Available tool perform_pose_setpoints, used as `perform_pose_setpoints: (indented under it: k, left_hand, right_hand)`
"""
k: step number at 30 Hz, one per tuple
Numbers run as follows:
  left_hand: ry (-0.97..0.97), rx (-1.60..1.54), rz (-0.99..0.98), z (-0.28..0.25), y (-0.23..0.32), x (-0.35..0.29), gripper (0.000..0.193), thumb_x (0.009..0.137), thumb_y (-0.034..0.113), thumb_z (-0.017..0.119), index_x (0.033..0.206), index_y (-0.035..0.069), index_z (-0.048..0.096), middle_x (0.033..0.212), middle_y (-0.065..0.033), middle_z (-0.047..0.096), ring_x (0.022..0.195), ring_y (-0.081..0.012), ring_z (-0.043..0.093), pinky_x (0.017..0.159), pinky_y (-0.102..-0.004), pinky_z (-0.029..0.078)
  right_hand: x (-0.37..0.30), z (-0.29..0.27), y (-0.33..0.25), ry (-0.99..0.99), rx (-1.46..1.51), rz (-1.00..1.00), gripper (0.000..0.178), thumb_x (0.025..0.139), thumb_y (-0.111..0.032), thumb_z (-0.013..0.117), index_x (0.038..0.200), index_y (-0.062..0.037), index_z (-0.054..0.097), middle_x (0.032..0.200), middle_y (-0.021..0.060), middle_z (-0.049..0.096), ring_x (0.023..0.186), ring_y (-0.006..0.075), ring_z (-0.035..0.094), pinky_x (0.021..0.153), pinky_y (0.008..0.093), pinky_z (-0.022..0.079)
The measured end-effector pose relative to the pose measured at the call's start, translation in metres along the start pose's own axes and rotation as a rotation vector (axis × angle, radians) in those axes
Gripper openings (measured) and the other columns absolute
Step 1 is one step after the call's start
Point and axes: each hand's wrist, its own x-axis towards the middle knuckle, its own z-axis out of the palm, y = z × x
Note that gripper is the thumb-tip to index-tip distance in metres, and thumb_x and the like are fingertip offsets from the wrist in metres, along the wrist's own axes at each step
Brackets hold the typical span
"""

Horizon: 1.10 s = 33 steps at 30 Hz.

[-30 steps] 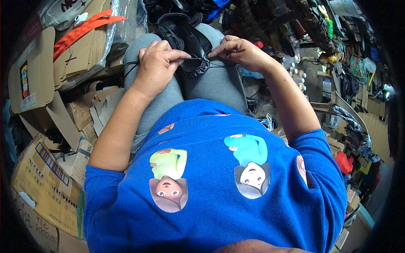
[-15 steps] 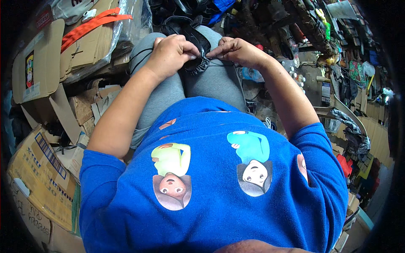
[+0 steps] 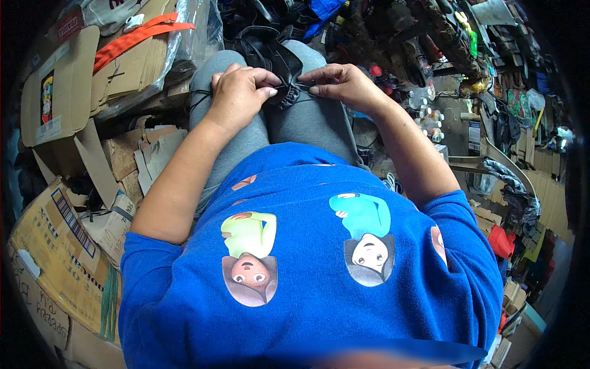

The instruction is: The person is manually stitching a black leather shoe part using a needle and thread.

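A black shoe upper (image 3: 290, 64) lies across my grey-trousered thighs, its puckered end (image 3: 289, 97) toward my body. My left hand (image 3: 238, 95) is at the left of this end, thumb and forefinger pinched together at its edge. Just to the right, my right hand (image 3: 345, 86) has thumb and forefinger closed close to the gathers. Dark thread seems to run between its fingertips, though it is too fine to make out fully. A loop of black thread (image 3: 200, 95) hangs over my left thigh beside the left hand.
Cardboard boxes (image 3: 61, 246) and flattened cardboard (image 3: 132, 67) with orange strips (image 3: 132, 38) crowd the left. More black shoe parts (image 3: 264, 12) lie beyond my knees. Small white-capped bottles (image 3: 432, 123) stand at the right, near a curved frame (image 3: 513, 163) and cluttered shelves.
My hands have drawn slightly apart at the puckered end. The right thumb now shows below its forefinger, and the left thumb has come into view lower down.
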Motion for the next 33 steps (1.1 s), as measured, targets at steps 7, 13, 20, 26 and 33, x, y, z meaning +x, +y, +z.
perform_pose_setpoints:
  k: [7,13,20,26,33]
  left_hand:
    - [-0.148,-0.048,-0.153,0.006,0.01,0.01,0.016,0.075,0.025,0.071,0.089,0.018,0.07,0.083,0.0012,0.07,0.087,-0.0171,0.062,0.083,-0.0354,0.031]
    - [-0.152,0.052,-0.131,0.008,0.014,0.022,0.016,0.075,0.02,0.071,0.087,0.011,0.065,0.074,0.0008,0.067,0.077,-0.0123,0.064,0.082,-0.0311,0.038]
    - [-0.209,0.271,0.167,-0.016,0.023,0.03,0.011,0.078,0.019,0.066,0.084,0.011,0.067,0.083,-0.005,0.067,0.096,-0.026,0.056,0.084,-0.0411,0.038]
    - [-0.207,0.337,0.152,-0.024,0.014,0.012,0.008,0.083,0.019,0.061,0.086,0.012,0.064,0.085,-0.004,0.065,0.096,-0.0249,0.055,0.081,-0.0443,0.035]
    - [-0.308,0.063,0.05,-0.008,0.01,0.024,0.013,0.087,0.014,0.053,0.097,0.008,0.059,0.089,-0.0135,0.066,0.087,-0.0324,0.062,0.077,-0.0449,0.046]
  right_hand:
    - [0.007,0.005,0.006,-0.021,0.173,-0.016,0.023,0.084,-0.007,0.066,0.107,-0.0031,0.066,0.095,0.0019,0.068,0.086,0.0074,0.06,0.08,0.0231,0.048]
    - [0.018,0.003,0.003,0.004,0.005,0.019,0.018,0.082,-0.011,0.069,0.098,-0.0042,0.068,0.087,0.0018,0.068,0.081,0.0074,0.059,0.075,0.0242,0.047]
    - [0.022,-0.004,-0.008,-0.104,-0.048,-0.047,0.01,0.083,-0.013,0.07,0.084,-0.005,0.064,0.072,-0.004,0.059,0.068,0.0039,0.052,0.063,0.0207,0.043]
    - [0.01,-0.021,0.008,-0.039,0.108,-0.028,0.013,0.084,-0.018,0.07,0.084,-0.0078,0.063,0.074,-0.0062,0.056,0.068,0.0034,0.05,0.063,0.019,0.041]
    - [-0.009,-0.026,0.022,0.022,-0.212,-0.163,0.014,0.084,-0.016,0.07,0.086,-0.0038,0.062,0.093,0.0005,0.055,0.085,0.0083,0.052,0.079,0.0249,0.043]
